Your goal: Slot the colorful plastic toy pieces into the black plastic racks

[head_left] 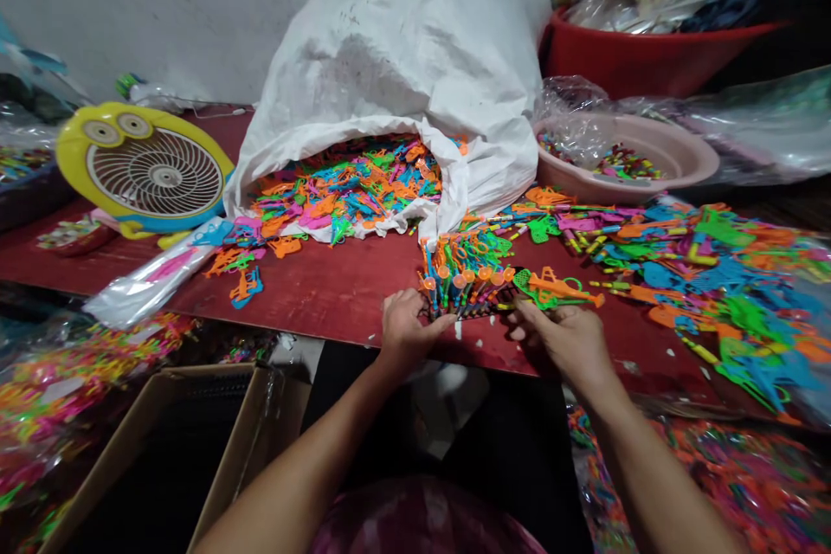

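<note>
A dark slotted strip [477, 310] lies near the front edge of the red table, with a row of small colourful plastic toys [467, 264] standing in it, several with round orange ends. My left hand [409, 327] is closed around the strip's left end, thumb along its front. At the other end, my right hand [568, 342] has its fingers pinched together beside the strip; what lies between them is mostly hidden. Just behind those fingertips are an orange plastic piece [562, 286] and a green plastic piece [523, 280].
A big white sack [415, 43] spills plastic pieces onto the red table [338, 294]. More pieces [720, 277] are heaped at the right, before a pink basin [688, 151]. A yellow fan [146, 164] stands left; an open cardboard box [243, 424] sits below.
</note>
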`<action>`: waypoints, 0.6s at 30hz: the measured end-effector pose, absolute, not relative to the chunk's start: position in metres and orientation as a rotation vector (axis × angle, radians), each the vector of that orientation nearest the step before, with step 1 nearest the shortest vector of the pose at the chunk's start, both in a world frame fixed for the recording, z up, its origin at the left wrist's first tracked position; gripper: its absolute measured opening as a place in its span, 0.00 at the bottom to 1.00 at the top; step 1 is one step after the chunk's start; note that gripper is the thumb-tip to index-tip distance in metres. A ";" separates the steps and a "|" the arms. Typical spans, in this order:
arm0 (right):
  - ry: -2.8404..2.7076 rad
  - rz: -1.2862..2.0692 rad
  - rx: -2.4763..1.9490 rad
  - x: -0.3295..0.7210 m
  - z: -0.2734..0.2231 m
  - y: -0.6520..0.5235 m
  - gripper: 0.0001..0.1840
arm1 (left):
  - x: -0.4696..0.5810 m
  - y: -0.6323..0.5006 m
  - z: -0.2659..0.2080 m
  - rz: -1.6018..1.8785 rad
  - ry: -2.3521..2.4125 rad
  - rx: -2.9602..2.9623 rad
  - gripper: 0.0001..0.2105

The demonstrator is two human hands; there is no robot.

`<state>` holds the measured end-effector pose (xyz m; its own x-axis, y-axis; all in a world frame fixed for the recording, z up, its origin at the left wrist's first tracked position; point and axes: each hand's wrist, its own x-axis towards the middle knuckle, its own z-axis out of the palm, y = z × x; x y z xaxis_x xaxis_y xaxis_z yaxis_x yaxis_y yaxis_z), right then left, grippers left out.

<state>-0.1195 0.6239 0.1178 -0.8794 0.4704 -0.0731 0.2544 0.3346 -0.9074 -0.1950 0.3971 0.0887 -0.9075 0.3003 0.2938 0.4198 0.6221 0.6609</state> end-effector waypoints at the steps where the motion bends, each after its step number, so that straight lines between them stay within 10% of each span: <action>1: -2.393 1.559 -0.664 -0.121 0.114 0.620 0.29 | -0.195 0.397 0.088 -1.157 -2.687 -0.601 0.13; 18: -2.673 0.836 -0.241 -0.132 0.112 0.593 0.16 | -0.198 0.394 0.090 -1.195 -2.710 -0.663 0.11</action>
